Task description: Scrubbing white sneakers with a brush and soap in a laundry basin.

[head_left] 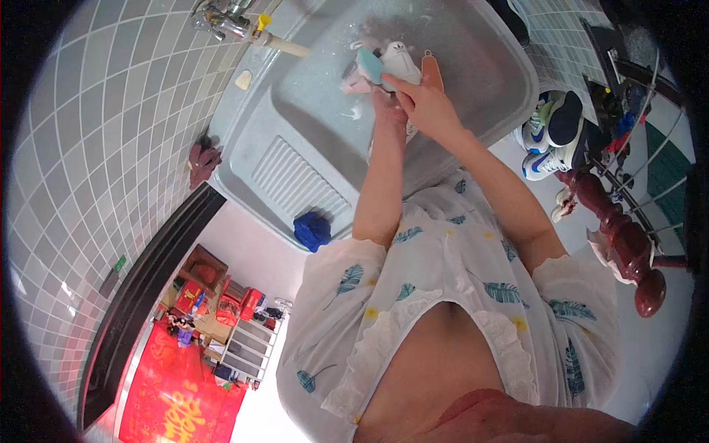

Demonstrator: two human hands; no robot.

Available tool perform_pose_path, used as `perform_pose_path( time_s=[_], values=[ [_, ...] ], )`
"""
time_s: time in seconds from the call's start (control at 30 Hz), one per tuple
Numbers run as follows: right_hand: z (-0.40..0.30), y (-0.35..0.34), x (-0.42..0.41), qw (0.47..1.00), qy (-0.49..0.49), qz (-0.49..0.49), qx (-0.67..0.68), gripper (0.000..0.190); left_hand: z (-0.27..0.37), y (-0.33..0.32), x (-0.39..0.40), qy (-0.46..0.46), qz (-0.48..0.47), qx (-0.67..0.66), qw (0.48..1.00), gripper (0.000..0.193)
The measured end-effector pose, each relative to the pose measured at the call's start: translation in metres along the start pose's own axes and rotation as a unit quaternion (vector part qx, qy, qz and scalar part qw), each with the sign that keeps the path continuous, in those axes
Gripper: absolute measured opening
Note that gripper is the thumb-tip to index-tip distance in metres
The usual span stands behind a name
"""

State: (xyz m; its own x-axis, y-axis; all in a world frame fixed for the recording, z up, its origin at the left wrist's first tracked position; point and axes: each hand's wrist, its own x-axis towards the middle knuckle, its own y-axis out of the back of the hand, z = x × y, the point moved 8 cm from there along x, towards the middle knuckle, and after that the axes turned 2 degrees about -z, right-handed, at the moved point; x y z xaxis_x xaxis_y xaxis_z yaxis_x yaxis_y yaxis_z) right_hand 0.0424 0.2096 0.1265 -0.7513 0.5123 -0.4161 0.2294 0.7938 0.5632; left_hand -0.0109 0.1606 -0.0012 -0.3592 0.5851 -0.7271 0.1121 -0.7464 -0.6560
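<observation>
My left hand (391,108) is in the basin of a grey laundry sink (310,166), closed around part of a pale, wet shoe (354,83); its fingertips are hidden. A teal oval piece (369,65) lies against that shoe. From the right, my right hand (424,105) reaches in with its index finger extended to the teal piece; its other fingers are bent, and their hold is unclear. Beside the hands is a white sneaker part with a trefoil mark (400,60). An orange flat item with a small loop (431,72) shows behind my right hand. White laced footwear (411,130) shows below the wrists.
A metal tap with a yellow lever (232,26) and a pale hose stands at upper left. Soap (243,80) sits on the ledge. A blue cloth (312,230) lies by the ribbed washboard (299,177). Sneakers (554,135) and a dark red wooden post (615,221) are at right.
</observation>
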Motion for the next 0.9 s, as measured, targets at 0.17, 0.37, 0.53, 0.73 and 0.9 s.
perform_pose_path(
  time_s=[0.17, 0.37, 0.53, 0.73, 0.9],
  values=[
    [0.018, 0.032, -0.012, 0.995, -0.042, 0.059, 0.067, 0.041, -0.003, -0.014, 0.004, 0.057, 0.035, -0.082, 0.994, 0.058],
    [0.03, 0.035, -0.025, 0.992, -0.058, 0.082, -0.071, 0.043, 0.0, -0.02, 0.015, 0.04, 0.02, -0.146, 0.988, 0.053],
    [0.014, 0.032, -0.036, 0.986, 0.024, 0.164, -0.009, 0.043, 0.004, -0.008, 0.028, -0.01, -0.044, -0.096, 0.994, 0.051],
    [0.022, 0.046, -0.019, 0.984, -0.027, 0.165, -0.058, 0.041, -0.024, -0.025, 0.027, 0.048, -0.063, -0.179, 0.981, 0.052],
    [0.014, 0.031, -0.039, 0.991, -0.047, 0.021, -0.12, 0.041, -0.023, -0.02, 0.021, -0.012, -0.044, -0.11, 0.993, 0.043]
  ],
)
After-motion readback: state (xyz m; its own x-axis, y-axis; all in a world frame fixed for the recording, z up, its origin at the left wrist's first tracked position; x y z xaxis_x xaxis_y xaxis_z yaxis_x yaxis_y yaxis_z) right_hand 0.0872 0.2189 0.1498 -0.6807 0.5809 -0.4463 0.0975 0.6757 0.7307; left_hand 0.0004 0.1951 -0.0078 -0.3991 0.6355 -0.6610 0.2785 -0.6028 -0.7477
